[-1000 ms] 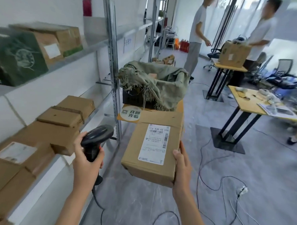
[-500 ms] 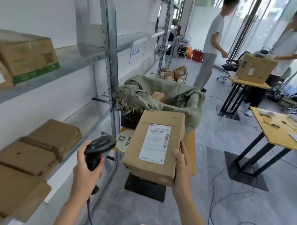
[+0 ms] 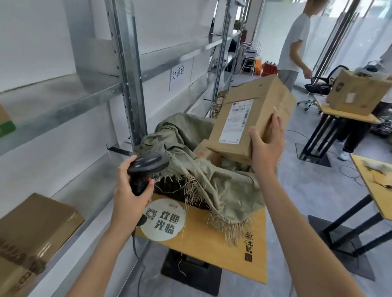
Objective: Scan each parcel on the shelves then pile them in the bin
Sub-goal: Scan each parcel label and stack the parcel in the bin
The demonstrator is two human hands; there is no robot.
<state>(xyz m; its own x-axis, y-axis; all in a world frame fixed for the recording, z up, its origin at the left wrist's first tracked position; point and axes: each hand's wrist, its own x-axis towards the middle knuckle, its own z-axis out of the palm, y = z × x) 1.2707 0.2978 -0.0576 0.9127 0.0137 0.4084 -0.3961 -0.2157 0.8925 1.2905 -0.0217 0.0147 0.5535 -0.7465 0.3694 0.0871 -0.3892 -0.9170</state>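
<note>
Brown cardboard, taped seams, a bit creased: that's the parcel (image 3: 251, 116), pinched at its near corner by the right hand (image 3: 267, 143), thumb on the label face, fingers wrapped round the side. It's tilted, hovering over the bin (image 3: 203, 170) lined with frayed green sacking, at 12 o'clock. White shipping label (image 3: 237, 121) has barcodes, text too small to read. Left hand (image 3: 131, 190) is curled tight round a black scanner (image 3: 145, 168). Round sticker (image 3: 163, 221) at 6 o'clock of the bin reads 欢迎光临.
</note>
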